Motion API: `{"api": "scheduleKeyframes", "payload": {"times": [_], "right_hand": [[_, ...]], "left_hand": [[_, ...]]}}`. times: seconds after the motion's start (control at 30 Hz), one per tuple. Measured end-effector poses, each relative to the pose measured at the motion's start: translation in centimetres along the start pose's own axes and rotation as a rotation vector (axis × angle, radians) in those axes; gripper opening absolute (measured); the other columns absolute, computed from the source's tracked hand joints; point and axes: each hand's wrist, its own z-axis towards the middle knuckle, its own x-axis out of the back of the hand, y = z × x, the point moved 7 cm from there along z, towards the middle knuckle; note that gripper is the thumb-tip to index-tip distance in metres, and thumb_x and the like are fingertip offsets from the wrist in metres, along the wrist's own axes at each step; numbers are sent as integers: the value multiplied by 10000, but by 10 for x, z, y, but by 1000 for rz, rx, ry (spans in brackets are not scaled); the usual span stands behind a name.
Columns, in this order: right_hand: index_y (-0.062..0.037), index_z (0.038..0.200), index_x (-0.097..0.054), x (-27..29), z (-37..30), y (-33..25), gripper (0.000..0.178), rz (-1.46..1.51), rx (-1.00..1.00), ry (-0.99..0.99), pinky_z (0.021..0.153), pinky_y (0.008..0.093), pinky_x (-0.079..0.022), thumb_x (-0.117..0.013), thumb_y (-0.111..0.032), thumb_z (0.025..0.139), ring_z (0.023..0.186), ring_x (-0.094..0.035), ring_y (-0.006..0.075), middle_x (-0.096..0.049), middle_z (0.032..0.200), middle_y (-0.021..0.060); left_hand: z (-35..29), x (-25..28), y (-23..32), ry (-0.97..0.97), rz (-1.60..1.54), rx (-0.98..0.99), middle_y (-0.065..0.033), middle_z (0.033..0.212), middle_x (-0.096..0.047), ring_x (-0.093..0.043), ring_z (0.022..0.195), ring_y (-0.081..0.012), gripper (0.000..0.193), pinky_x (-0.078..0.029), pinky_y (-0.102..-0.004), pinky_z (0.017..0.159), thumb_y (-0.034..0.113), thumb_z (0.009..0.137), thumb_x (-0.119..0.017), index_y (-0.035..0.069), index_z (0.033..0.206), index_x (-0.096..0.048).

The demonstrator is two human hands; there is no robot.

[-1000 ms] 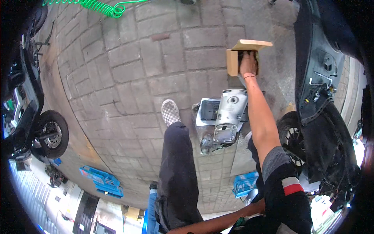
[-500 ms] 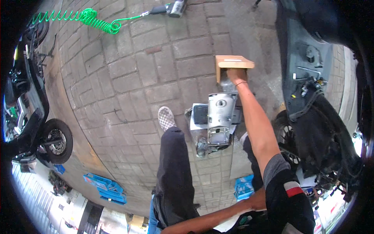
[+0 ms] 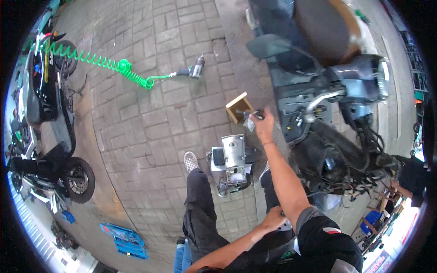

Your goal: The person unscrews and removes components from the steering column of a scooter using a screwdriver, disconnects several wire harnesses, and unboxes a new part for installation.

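My right hand (image 3: 265, 126) is closed around a small dark part with a metallic end (image 3: 258, 115), just beside the open mouth of a brown cardboard box (image 3: 237, 105). Clear plastic (image 3: 249, 124) hangs below the fingers. Across my lap reaches my left arm, and my left hand (image 3: 274, 219) is curled near my right knee; a small dark bit shows at its fingertips, too little to name. Between my feet a silver metal housing (image 3: 234, 152) lies on top of dark parts and a white sheet.
A partly stripped scooter (image 3: 314, 86) stands at right, small parts on its floorboard. A pneumatic tool (image 3: 197, 67) on a green coiled hose (image 3: 125, 67) lies on the paving. Another motorbike (image 3: 54, 132) and a blue toolbox (image 3: 125, 240) are at left. A person's hand (image 3: 400, 187) shows far right.
My right hand has come out of the cardboard box with the dark part in its grip. The box has tilted. My view has swung, showing more of the scooter.
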Motion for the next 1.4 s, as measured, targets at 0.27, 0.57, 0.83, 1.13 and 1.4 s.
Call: {"api": "scheduleKeyframes", "payload": {"times": [0.27,0.57,0.83,1.13,1.4], "right_hand": [[8,1083,-599,187,-150,-216,343,238,51,-152,777,311,-507,-790,-44,804,841,-592,127,-641,915,55],[16,1193,-664,426,-337,-243,219,1003,-281,144,742,256,-507,-635,-60,990,835,-635,108,-680,949,16],[10,1024,-752,465,-394,-228,179,21,-185,338,658,370,-515,-739,-38,852,722,-674,283,-677,830,142],[2,924,-644,506,-342,-208,216,-48,122,87,761,463,-509,-726,25,726,876,-637,388,-633,902,160],[-34,964,-626,523,-350,-223,164,-401,672,-284,828,413,-470,-634,-70,805,991,-560,291,-582,1007,98]], "left_hand": [[-65,-4,80,-86,-925,415,-116,940,-742,-729,829,-265,296,-613,-436,756,305,1020,-560,43,1094,-675],[-67,-87,231,-66,-813,349,-179,980,-716,-713,904,-333,492,-612,-439,801,454,1040,-529,-12,1137,-649],[-62,-132,233,40,-658,328,-161,958,-707,-692,884,-303,435,-598,-409,798,453,1044,-539,31,1083,-639],[-73,-177,222,433,-446,262,-9,882,-678,-668,753,-144,194,-534,-315,618,285,1009,-665,101,1056,-625],[-79,-207,219,543,-178,142,-71,993,-630,-633,858,-181,388,-519,-393,694,298,967,-706,19,1170,-528]]}}
